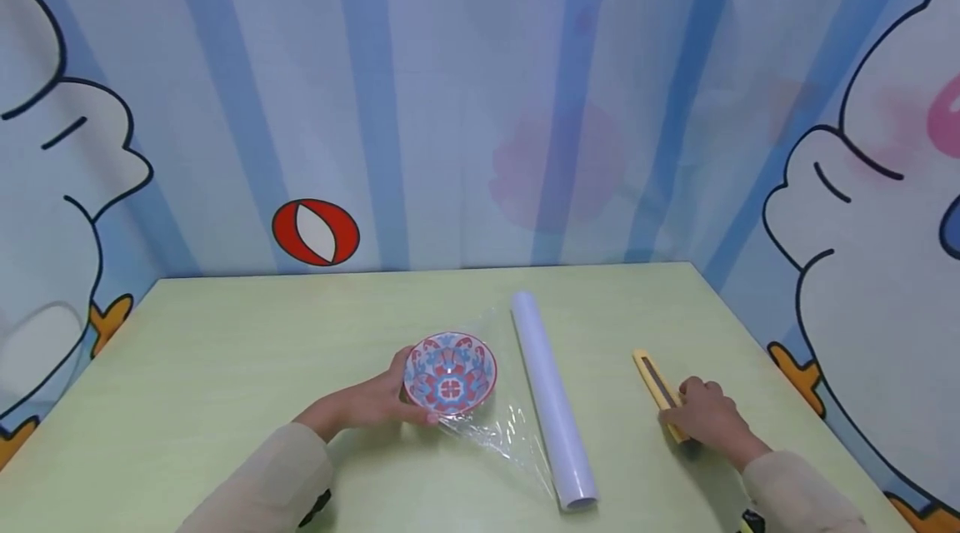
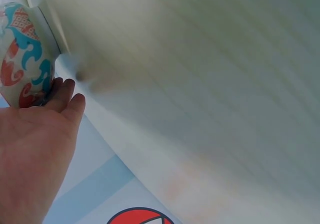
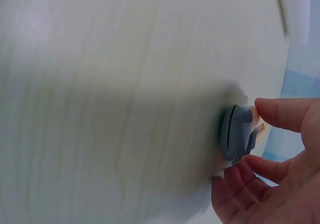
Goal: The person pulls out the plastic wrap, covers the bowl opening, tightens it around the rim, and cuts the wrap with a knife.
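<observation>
My left hand [image 1: 382, 396] holds a bowl [image 1: 450, 373] with a red, blue and white pattern by its left side, thumb near the front. The left wrist view has the bowl's outer wall [image 2: 25, 58] at the upper left, beyond the palm. Clear plastic film [image 1: 495, 433] lies beneath and beside the bowl, reaching toward a long pale roll [image 1: 553, 408]. Right of the roll, my right hand [image 1: 708, 416] pinches a yellow utility knife [image 1: 654, 379] between thumb and fingers, close over the table. Its dark grey end [image 3: 236, 134] shows in the right wrist view.
The pale green table [image 1: 247, 350] carries these things. A blue striped backdrop [image 1: 465, 100] with cartoon figures stands along its back and sides. The roll lies between my two hands, pointing away from me.
</observation>
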A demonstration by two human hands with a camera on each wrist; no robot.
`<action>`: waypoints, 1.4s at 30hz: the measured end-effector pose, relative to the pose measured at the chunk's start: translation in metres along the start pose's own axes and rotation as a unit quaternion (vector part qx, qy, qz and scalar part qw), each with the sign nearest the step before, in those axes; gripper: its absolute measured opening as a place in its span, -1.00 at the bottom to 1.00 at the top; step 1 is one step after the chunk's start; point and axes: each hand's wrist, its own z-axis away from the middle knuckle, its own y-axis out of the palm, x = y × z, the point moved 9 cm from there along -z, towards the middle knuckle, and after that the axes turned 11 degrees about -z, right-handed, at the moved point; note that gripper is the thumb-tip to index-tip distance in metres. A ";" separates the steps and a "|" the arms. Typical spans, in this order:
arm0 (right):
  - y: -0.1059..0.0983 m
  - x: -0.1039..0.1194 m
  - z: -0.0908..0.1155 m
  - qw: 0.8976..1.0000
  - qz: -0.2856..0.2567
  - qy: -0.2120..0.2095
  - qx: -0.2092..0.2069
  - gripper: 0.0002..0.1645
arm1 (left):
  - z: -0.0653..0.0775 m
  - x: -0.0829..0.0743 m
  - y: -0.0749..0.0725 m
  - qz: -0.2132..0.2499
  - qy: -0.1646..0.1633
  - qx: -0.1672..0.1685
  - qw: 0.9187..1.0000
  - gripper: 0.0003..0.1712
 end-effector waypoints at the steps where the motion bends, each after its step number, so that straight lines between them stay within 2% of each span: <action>1: 0.001 -0.001 -0.001 1.000 -0.003 -0.001 0.006 -0.35 | 0.000 -0.001 0.000 0.001 0.001 0.001 1.000 0.36; 6: 0.005 -0.004 -0.005 1.000 -0.025 -0.005 0.016 -0.40 | 0.002 -0.004 0.000 0.000 0.004 0.002 1.000 0.34; 14: 0.016 -0.007 -0.005 0.998 -0.051 0.030 0.030 -0.51 | 0.002 0.000 -0.001 -0.005 0.000 0.000 1.000 0.38; 18: 0.017 -0.002 -0.003 0.997 -0.073 0.012 0.023 -0.54 | 0.002 -0.001 -0.002 -0.008 0.005 0.002 1.000 0.36; 20: 0.020 0.007 0.000 0.991 -0.130 -0.015 0.026 -0.58 | 0.002 -0.001 -0.002 -0.008 0.007 0.003 1.000 0.35; 21: 0.022 0.013 0.001 0.984 -0.170 -0.031 0.034 -0.59 | 0.002 -0.002 -0.001 -0.009 0.007 0.004 1.000 0.35; 23: 0.027 0.028 0.006 0.964 -0.252 -0.066 0.063 -0.61 | 0.002 -0.002 -0.001 -0.010 0.007 0.004 1.000 0.34; 26: 0.033 0.056 0.017 0.920 -0.358 -0.106 0.121 -0.59 | 0.002 -0.001 -0.001 -0.008 0.002 0.004 1.000 0.35; 31: 0.039 0.095 0.037 0.858 -0.447 -0.154 0.201 -0.45 | 0.000 -0.001 -0.001 -0.005 0.001 0.003 1.000 0.37; 33: 0.043 0.107 0.044 0.840 -0.461 -0.172 0.228 -0.41 | -0.001 -0.001 0.000 -0.006 0.000 0.001 1.000 0.37; 36: 0.048 0.120 0.051 0.824 -0.468 -0.199 0.251 -0.36 | -0.001 0.001 0.000 -0.009 -0.001 0.001 1.000 0.36; 42: 0.054 0.136 0.059 0.815 -0.463 -0.238 0.254 -0.33 | -0.002 0.002 -0.001 -0.013 0.000 -0.003 1.000 0.37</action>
